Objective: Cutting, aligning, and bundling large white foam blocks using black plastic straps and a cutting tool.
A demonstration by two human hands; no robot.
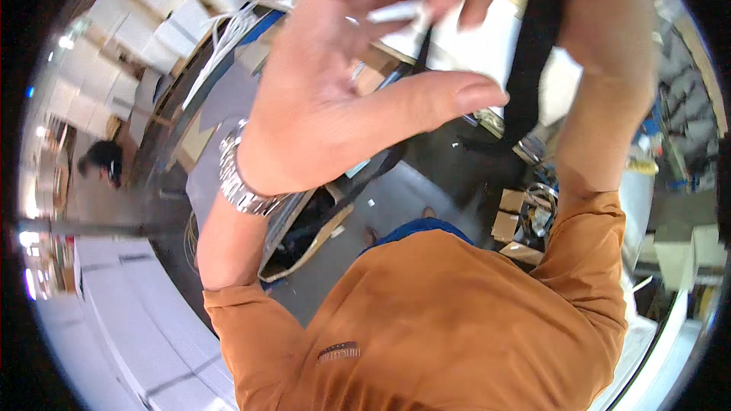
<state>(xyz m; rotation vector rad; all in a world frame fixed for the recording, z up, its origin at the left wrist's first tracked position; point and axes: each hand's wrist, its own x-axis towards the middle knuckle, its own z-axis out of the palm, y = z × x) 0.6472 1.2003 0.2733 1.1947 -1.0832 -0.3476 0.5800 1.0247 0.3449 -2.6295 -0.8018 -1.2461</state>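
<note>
Both hands are raised close in front of me, blurred by motion. My left hand (327, 99), with a metal-link watch (240, 175) on its wrist, has its thumb stretched to the right and its fingers apart; the fingertips are partly hidden at the top edge. My right hand (594, 23) comes in at the upper right, fingers curled toward the left hand. A wide black strap (529, 61) runs down through its grip, its lower end curving left. A thinner black strand hangs between the hands; where it leads is hidden.
A worktable with grey sheets (228, 91) stands ahead to the left. Stacks of white boxes (145, 320) rise at left. Open cardboard boxes (509, 217) sit on the floor to the right. Another person (105, 161) is far off at left.
</note>
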